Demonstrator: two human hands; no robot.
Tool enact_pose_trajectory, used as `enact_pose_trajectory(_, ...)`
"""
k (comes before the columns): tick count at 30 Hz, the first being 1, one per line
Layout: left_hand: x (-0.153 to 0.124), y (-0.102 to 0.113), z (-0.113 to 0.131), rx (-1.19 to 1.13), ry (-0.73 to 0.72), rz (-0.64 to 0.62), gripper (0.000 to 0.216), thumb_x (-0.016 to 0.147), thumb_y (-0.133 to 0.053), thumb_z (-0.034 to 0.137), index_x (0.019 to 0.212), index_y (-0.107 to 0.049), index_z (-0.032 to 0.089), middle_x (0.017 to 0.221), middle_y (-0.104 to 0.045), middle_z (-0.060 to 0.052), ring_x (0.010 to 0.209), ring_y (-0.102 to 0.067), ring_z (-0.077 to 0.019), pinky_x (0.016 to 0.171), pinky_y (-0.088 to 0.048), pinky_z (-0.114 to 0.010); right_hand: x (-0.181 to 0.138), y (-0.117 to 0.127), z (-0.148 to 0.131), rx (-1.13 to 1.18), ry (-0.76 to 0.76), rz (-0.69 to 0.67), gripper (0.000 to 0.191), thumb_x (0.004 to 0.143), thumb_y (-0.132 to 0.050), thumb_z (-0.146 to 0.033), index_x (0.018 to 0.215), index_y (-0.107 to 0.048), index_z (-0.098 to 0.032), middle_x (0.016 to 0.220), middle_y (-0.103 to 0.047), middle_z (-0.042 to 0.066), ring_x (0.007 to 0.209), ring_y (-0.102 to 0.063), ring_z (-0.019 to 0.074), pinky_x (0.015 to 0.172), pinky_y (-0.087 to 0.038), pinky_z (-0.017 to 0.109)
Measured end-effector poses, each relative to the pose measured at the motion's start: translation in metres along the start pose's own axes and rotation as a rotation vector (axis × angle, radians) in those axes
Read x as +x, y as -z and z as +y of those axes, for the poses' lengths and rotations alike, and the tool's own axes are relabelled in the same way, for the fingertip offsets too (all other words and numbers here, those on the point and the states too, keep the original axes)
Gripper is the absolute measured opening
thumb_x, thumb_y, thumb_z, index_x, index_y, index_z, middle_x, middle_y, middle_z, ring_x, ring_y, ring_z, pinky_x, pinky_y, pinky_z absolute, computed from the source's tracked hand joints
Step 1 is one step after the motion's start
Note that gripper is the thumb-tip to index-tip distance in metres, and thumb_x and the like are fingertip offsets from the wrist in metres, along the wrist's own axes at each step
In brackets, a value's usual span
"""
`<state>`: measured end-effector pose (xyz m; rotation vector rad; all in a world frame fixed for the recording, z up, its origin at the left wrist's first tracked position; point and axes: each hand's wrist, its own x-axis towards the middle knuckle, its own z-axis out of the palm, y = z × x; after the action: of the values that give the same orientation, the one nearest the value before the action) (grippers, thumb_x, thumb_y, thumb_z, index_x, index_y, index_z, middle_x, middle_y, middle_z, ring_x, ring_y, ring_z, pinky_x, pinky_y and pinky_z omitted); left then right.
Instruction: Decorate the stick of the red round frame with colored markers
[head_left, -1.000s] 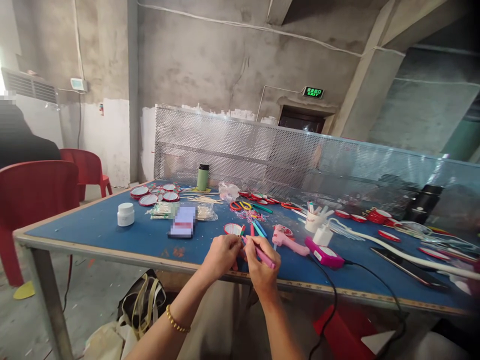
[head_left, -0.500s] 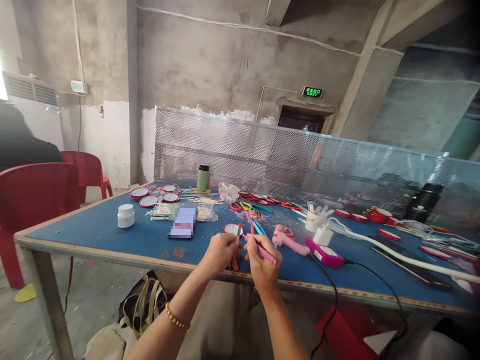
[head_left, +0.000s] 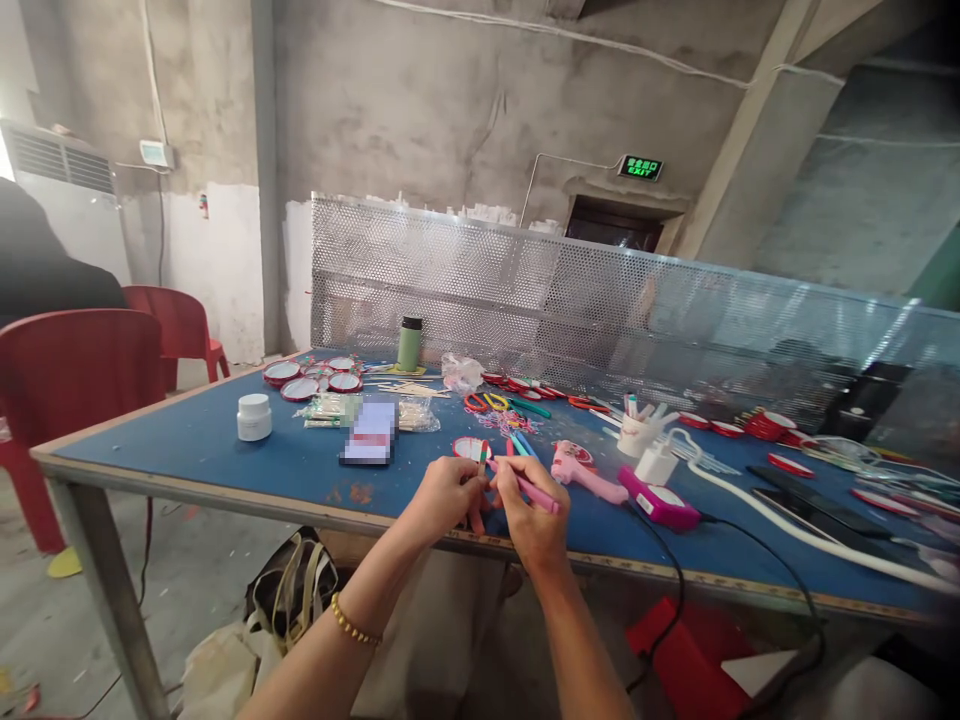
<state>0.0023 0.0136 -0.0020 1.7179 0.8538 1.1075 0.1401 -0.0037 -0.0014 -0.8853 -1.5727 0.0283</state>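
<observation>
At the bench's front edge (head_left: 225, 493) my left hand (head_left: 448, 492) pinches a slim stick (head_left: 483, 453), my right hand (head_left: 538, 525) a smooth pen (head_left: 543, 497); a round cup (head_left: 633, 437) holds markers (head_left: 631, 405).

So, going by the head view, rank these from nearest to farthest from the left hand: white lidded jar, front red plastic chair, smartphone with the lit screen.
1. Smartphone: on the blue table, ahead and left of the left hand.
2. White lidded jar: farther left, on the table.
3. Front red plastic chair: past the table's left side.
</observation>
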Motion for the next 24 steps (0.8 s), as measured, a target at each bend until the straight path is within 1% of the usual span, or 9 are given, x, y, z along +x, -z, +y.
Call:
enact_pose_trajectory(4,0.0003,-0.0003,0.0017,-0.039,0.018,0.005,0.026,0.083,-0.049,0.034,0.063,-0.051,0.017,0.057,-0.062,0.001,0.042,-0.064,-0.0118,0.038,-0.034,-0.017,-0.0005,-0.0004,0.0000,-0.028,0.018,-0.014,0.020,0.094,-0.055,-0.030,0.080,-0.065,-0.019,0.067,-0.068,0.001,0.056,-0.063,0.0136,0.052,-0.049,0.023)
enact_pose_trajectory(8,0.0002,-0.0008,0.0021,-0.100,0.045,-0.003,0.027,0.083,-0.052,0.038,0.065,-0.052,0.017,0.057,-0.064,0.000,0.043,-0.065,-0.0123,0.037,-0.033,-0.016,-0.0014,-0.0015,-0.0001,-0.053,0.044,0.023,0.021,0.093,-0.054,-0.029,0.078,-0.065,-0.019,0.062,-0.064,-0.001,0.052,-0.060,0.0127,0.052,-0.049,0.023)
enact_pose_trajectory(13,0.0002,-0.0016,-0.0004,-0.104,0.030,0.020,0.029,0.084,-0.052,0.041,0.068,-0.053,0.016,0.063,-0.069,-0.003,0.043,-0.065,-0.0124,0.037,-0.033,-0.017,-0.0026,-0.0001,-0.0037,-0.069,0.077,0.039,0.021,0.093,-0.053,-0.026,0.077,-0.065,-0.019,0.061,-0.064,-0.002,0.051,-0.059,0.0120,0.054,-0.048,0.023)
enact_pose_trajectory(18,-0.0011,-0.0017,0.0000,-0.097,-0.001,0.008,0.039,0.087,-0.051,0.051,0.068,-0.053,0.017,0.057,-0.063,-0.001,0.044,-0.066,-0.0138,0.036,-0.031,-0.016,-0.0038,0.0005,-0.0048,-0.119,0.136,0.038,0.020,0.094,-0.053,-0.025,0.079,-0.065,-0.020,0.062,-0.065,-0.001,0.054,-0.061,0.0131,0.056,-0.048,0.024)
enact_pose_trajectory(21,-0.0020,-0.0016,0.0018,-0.094,-0.003,-0.005,0.040,0.087,-0.051,0.051,0.066,-0.051,0.017,0.057,-0.061,0.000,0.044,-0.067,-0.0138,0.036,-0.031,-0.016,-0.0041,0.0000,-0.0038,-0.118,0.136,0.037,0.019,0.094,-0.053,-0.024,0.080,-0.065,-0.019,0.061,-0.064,-0.002,0.051,-0.060,0.0125,0.054,-0.047,0.024)
enact_pose_trajectory(24,-0.0024,-0.0018,0.0026,-0.079,-0.008,-0.001,0.040,0.087,-0.050,0.051,0.065,-0.051,0.017,0.057,-0.060,0.001,0.044,-0.066,-0.0137,0.036,-0.030,-0.016,-0.0040,-0.0005,-0.0034,-0.115,0.152,0.044,0.019,0.094,-0.053,-0.024,0.079,-0.065,-0.020,0.062,-0.065,-0.001,0.053,-0.061,0.0131,0.055,-0.048,0.024)
